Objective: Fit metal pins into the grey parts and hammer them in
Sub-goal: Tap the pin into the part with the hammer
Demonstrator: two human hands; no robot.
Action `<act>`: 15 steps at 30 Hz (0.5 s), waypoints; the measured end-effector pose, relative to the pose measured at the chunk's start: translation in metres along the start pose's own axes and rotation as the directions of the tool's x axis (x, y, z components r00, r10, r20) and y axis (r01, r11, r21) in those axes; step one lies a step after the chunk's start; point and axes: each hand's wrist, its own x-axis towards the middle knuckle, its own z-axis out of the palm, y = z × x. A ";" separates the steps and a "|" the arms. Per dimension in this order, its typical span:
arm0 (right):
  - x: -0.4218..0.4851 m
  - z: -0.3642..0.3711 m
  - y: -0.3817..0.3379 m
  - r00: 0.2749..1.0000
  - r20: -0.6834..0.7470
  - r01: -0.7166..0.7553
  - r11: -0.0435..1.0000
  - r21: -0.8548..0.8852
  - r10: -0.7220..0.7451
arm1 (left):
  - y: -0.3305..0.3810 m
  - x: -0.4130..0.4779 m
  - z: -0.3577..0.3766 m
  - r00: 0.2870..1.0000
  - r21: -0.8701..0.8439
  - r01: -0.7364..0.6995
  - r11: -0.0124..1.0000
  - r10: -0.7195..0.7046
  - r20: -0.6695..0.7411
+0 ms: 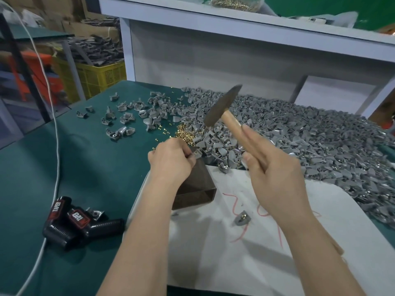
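Spreading over the right of a green mat is a heap of grey parts, with brass pins at its left edge. The left hand pinches one grey part on a brown block. The right hand grips a raised hammer. A yellow crate stands behind.

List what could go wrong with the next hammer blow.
1. The left hand pinches the grey part on the metal block; the raised hammer could strike its fingers.
2. The part sits at the block's far edge, so a skewed blow might knock it off.
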 end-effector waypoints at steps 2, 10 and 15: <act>-0.002 0.001 -0.001 0.999 0.025 0.033 0.998 -0.052 -0.031 | 0.000 0.000 0.000 1.000 0.000 -0.001 1.000 0.001 -0.001; 0.004 0.008 0.014 0.946 0.298 -0.095 0.987 -0.128 0.130 | 0.000 0.001 0.002 1.000 0.037 -0.009 0.999 0.009 -0.006; 0.021 0.027 0.035 0.846 0.407 -0.356 0.933 -0.048 0.343 | 0.001 0.002 0.006 1.000 0.062 -0.026 0.998 0.027 -0.006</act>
